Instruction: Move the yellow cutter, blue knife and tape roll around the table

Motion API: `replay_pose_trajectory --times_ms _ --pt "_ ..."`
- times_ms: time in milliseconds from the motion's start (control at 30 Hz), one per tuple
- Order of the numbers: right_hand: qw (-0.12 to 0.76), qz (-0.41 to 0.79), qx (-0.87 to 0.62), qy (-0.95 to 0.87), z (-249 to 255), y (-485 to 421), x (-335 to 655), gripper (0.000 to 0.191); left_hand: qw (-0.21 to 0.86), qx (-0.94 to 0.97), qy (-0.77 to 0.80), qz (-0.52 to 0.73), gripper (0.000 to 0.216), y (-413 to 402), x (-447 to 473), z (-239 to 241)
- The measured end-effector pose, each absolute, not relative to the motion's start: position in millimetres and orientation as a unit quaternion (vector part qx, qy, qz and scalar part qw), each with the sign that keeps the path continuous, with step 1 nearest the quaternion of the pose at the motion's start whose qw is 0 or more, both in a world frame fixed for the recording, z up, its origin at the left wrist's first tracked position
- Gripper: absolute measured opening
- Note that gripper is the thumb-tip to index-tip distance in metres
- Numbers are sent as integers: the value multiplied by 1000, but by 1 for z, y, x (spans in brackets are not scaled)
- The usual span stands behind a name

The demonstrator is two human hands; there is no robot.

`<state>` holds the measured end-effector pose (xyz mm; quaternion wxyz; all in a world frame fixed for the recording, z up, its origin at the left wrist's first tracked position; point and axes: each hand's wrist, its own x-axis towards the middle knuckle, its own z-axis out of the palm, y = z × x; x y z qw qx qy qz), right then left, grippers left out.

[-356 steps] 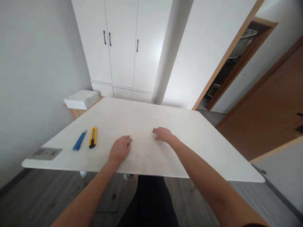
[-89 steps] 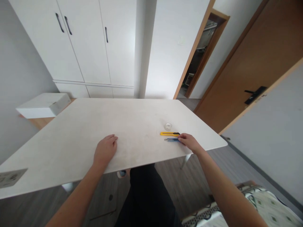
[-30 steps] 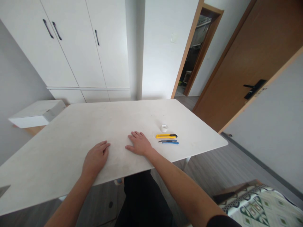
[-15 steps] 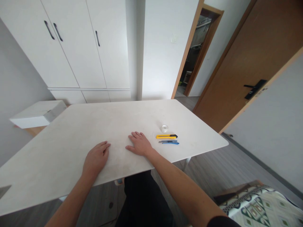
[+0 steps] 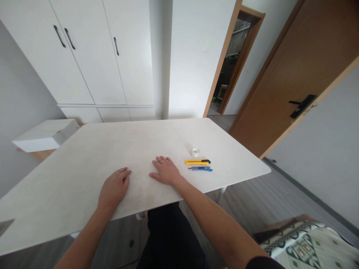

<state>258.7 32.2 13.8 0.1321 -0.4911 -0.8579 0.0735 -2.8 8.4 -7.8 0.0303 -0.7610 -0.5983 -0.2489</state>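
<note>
My right hand (image 5: pixel 165 171) lies flat on the white table (image 5: pixel 134 142), fingers stretched and thumb out to the side. To its left my left hand (image 5: pixel 114 188) rests on the tabletop, fingers loosely extended and partly hidden from above, holding nothing that shows. Right of my right hand lies a yellow utility knife (image 5: pixel 197 162) with a black end. Just nearer to me is a slim blue utility knife (image 5: pixel 200 169); a metal tip shows at its left end. Behind both knives sits a small roll of clear or white tape (image 5: pixel 195 152). Neither hand touches these.
A white box (image 5: pixel 42 136) stands beyond the table's left end. White cupboards (image 5: pixel 129 67) line the back wall. A brown door (image 5: pixel 280 74) with a black handle is at the right. Patterned cloth (image 5: pixel 311 243) covers something low at the bottom right.
</note>
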Motion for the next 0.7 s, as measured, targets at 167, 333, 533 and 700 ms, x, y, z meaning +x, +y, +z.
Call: replay_pose_trajectory --times_ms 167,333,533,700 --pt "134 73 -489 -859 14 32 259 73 32 -759 -601 -249 43 8 -3 -9" --pt "137 72 -489 -859 13 33 259 74 28 -757 -603 -250 43 8 -3 -9" --pt "139 72 -488 -859 13 33 259 74 29 -762 -599 -244 45 8 -3 -8" --pt "136 75 -487 -860 15 33 259 74 31 -761 -600 -244 44 8 -3 -7"
